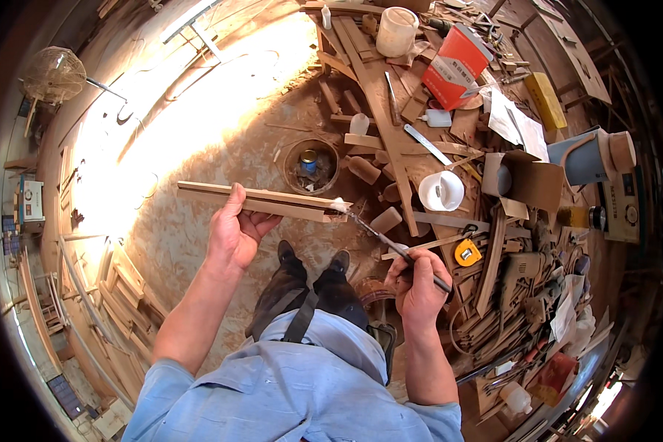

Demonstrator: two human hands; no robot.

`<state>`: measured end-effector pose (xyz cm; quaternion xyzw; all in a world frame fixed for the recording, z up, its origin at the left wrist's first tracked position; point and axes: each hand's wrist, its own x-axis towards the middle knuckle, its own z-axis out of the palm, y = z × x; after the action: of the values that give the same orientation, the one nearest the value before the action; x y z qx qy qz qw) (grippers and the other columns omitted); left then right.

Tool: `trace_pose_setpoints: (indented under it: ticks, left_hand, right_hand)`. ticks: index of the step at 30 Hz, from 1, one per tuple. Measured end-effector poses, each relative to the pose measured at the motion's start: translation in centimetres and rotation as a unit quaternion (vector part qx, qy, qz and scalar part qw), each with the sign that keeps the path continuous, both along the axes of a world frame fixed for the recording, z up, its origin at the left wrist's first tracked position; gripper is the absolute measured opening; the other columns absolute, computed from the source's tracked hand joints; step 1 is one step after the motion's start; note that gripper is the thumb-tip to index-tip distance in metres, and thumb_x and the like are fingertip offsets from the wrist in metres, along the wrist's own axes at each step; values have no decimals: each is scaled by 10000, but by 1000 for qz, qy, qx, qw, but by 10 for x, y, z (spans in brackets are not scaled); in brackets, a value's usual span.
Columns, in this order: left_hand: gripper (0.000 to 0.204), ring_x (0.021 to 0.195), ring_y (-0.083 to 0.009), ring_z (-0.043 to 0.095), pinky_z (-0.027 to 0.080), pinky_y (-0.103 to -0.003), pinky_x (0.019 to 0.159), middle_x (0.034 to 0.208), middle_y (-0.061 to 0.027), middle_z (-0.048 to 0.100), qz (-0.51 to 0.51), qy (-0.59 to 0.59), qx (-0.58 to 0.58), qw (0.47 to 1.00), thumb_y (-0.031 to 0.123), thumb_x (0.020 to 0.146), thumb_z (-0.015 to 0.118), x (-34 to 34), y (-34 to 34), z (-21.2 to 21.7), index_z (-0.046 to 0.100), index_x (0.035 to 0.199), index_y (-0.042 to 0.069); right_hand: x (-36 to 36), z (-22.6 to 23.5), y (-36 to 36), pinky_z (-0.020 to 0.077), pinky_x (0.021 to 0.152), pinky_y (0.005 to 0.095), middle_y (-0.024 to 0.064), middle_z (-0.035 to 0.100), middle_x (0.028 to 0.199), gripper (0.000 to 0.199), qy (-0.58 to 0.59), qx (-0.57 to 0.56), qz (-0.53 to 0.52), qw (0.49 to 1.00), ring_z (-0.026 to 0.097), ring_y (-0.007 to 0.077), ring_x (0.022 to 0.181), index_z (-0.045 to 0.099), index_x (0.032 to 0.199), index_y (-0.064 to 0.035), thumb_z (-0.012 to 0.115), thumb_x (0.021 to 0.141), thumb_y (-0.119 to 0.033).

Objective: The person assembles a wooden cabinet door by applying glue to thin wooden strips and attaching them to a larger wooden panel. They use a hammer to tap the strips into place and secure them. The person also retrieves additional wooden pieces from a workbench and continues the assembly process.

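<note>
My left hand [233, 229] grips a long grooved wooden strip [250, 199] from below near its middle, thumb on top. The strip lies roughly level in the air, and a dark groove runs along it. In my right hand [423, 286] is a thin dark stick-like tool [381, 238], its thicker handle end passing between thumb and fingers. Its far tip touches the strip's right end, where a white blob [339, 205] of paste-like stuff sits. Whether the tip is a brush or a plain rod, I cannot tell.
Beyond the strip, a round bucket [334, 158] with a small tin inside stands on the dusty floor. The cluttered bench at right holds a white tub [441, 191], a yellow tape measure [467, 253], a steel ruler [428, 144] and a red box [458, 68]. Timber [121, 295] lies at left.
</note>
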<state>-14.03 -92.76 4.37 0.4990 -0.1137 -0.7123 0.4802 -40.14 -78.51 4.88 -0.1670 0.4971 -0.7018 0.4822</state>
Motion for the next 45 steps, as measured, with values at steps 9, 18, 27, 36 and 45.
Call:
trace_pose_setpoints:
  ticks: [9,18,27,36,45]
  left_hand:
    - [344,1004,-335,654,544,-523,902,1068,-173,631,5,0,7,1000,355,981,553,2,-1,1,519,1080,27]
    - [331,1004,-342,653,536,-526,914,1056,-173,638,10,-1,2,1000,347,977,562,2,1,1,530,1060,28]
    - [350,1011,-341,649,514,-520,955,1053,-181,640,24,8,23,999,350,972,572,4,1,7,534,1060,14]
    - [343,1044,-345,632,506,-529,961,1061,-182,635,36,10,15,999,344,973,569,11,4,4,541,1051,11]
    - [358,1047,-348,629,495,-537,970,1078,-179,629,46,7,7,999,354,972,569,12,8,4,541,1067,10]
  right_hand:
    - [8,5,0,534,571,323,181,601,850,148,0,-113,12,994,604,215,643,576,1013,68,456,963,-3]
    - [8,1,-1,520,571,314,148,587,834,141,21,-110,19,994,595,192,645,586,1004,67,476,961,-11]
    - [-1,-9,3,519,586,302,133,573,862,132,16,-62,-10,998,587,181,672,582,977,84,471,926,35]
    - [6,-6,3,526,595,318,162,592,878,147,45,-104,-4,994,599,188,683,584,960,71,450,900,75]
    - [22,-12,11,531,588,320,158,583,905,131,41,-50,25,998,607,199,709,579,963,74,459,911,64]
